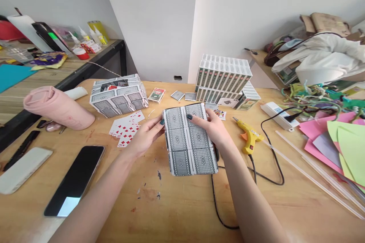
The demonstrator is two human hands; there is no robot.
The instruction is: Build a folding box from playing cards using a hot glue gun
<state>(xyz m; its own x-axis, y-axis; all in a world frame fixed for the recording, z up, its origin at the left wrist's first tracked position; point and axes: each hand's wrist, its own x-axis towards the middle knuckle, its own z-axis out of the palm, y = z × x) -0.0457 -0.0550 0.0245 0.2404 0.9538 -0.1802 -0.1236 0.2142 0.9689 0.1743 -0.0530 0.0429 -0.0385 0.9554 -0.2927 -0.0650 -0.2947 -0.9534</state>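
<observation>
A box made of playing cards, their grey patterned backs outward, is held up over the middle of the table. My left hand grips its upper left edge between thumb and fingers. On the other side, my right hand has its thumb across the front face and its fingers behind the right edge, mostly hidden. Behind and to the left stands a longer card-covered box with an opening in its top. Loose playing cards lie face up in front of it. A yellow glue gun rests right of my right hand.
Stacked card packs stand at the back, near a single card pack. A black cable loops to a white power strip. Glue sticks and coloured paper lie right; a phone and pink roll left.
</observation>
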